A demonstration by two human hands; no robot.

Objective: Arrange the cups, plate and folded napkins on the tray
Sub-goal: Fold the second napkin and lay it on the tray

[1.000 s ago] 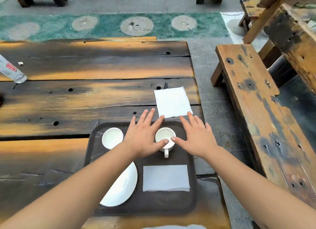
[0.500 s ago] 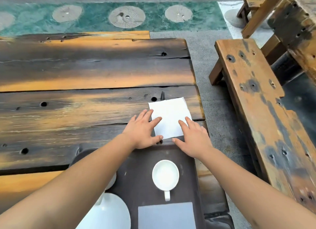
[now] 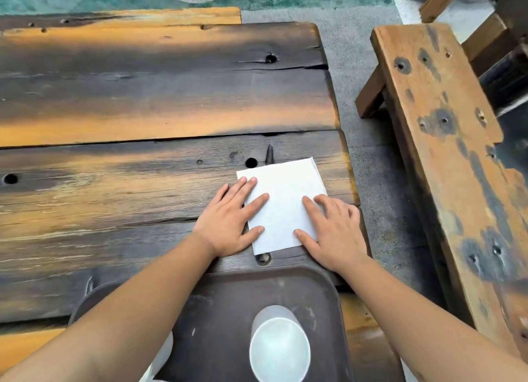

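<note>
1. Your left hand point(image 3: 228, 224) lies flat, fingers spread apart, its fingertips pressing the left edge of the thin white folded paper napkin point(image 3: 283, 207); it clamps nothing. Drag from that side alone and the soft sheet may crease or unfold.
2. The napkin rests on the rough, scorched brown plank table point(image 3: 143, 96), just beyond the dark brown rounded plastic tray point(image 3: 228, 301). Knots and bolt holes sit under and beside it, so a sliding corner could snag and tear.
3. The white glazed ceramic cup point(image 3: 280, 350) stands on the tray, directly on your pull-back line; a low wrist could knock it.
4. Your right hand point(image 3: 331, 233) is also flat and open on the napkin's right edge, close to the table's end. Uneven pressure could skew the sheet over the edge.
</note>
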